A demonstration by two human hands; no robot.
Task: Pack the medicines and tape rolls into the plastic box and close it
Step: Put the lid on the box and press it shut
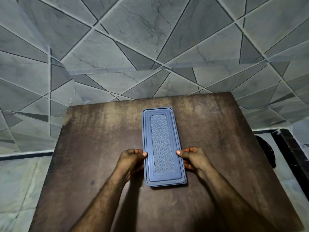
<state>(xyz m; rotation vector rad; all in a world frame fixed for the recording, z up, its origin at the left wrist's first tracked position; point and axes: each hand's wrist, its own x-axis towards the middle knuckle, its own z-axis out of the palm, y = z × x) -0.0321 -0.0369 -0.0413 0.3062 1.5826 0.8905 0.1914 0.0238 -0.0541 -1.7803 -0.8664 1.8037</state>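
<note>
— From the head view, where is the plastic box [163, 146] placed, and how is it oriented?

— It is set on the brown wooden table [93, 131], near the middle, with its long axis running straight away from the person. The lid [161, 144] is seated on top; no medicines or tape rolls are seen outside it, so packing is judged done and only the closing to remain.

— How is it held?

— It is flanked at its near half. The left hand [132, 158] is curled against the left long edge, the thumb laid on the lid's rim and the fingers tucked down the side. The right hand [192, 157] is mirrored on the right edge in the same pinch. Neither hand is nearer; both are met by the box at the same height.

— What is the next move turned on?

— Downward pressure along the rims is called for, probably. Whether the far end is fully seated cannot be told.

— And the materials?

— A matte blue-grey plastic is shown, with stepped borders, rounded corners and an embossed panel of repeated swirls. The tabletop is worn and blotched. Grey tiles [150, 39] with angular lines are seen behind.
</note>
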